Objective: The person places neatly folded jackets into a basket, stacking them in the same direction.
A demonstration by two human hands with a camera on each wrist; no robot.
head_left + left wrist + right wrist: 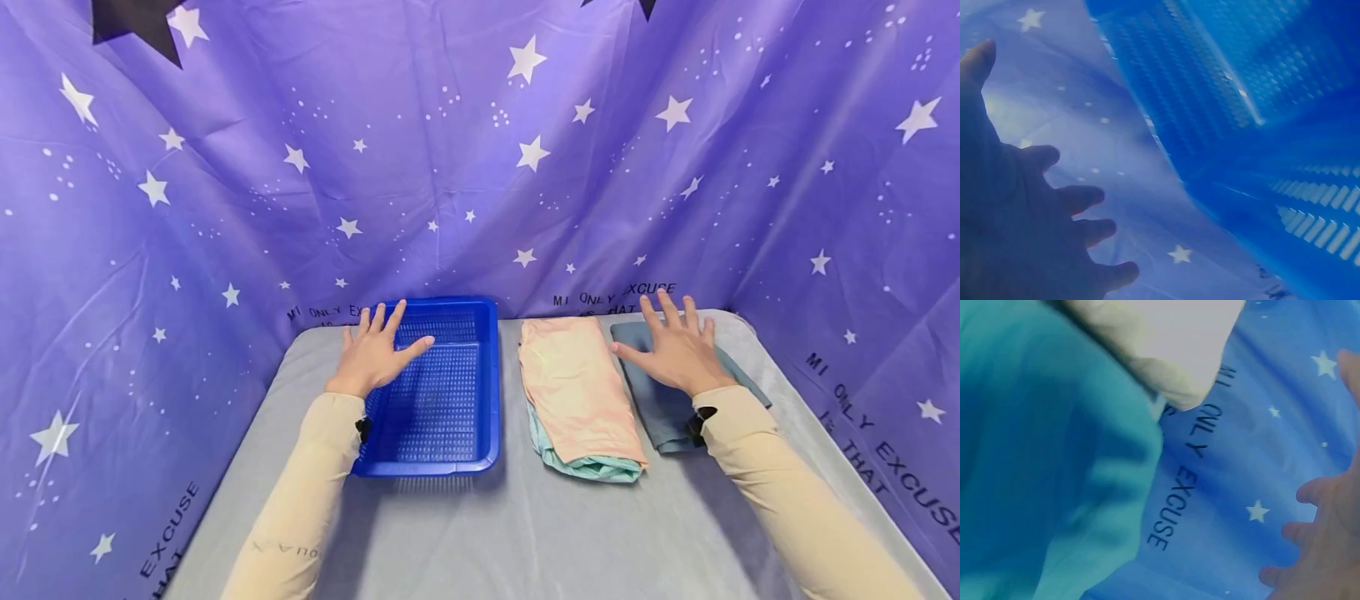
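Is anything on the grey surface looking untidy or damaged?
Slightly untidy: the mint cloth pokes out, bunched, from under the peach cloth at its near edge. I see no damage or spill.

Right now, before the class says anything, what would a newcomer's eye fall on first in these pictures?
Probably the purple backdrop with its white stars, rising behind and beside the grey tabletop. Next, the bright blue basket, standing left of the peach folded cloth. Then the spread left fingers near the basket and right fingers near the dark folded cloth.
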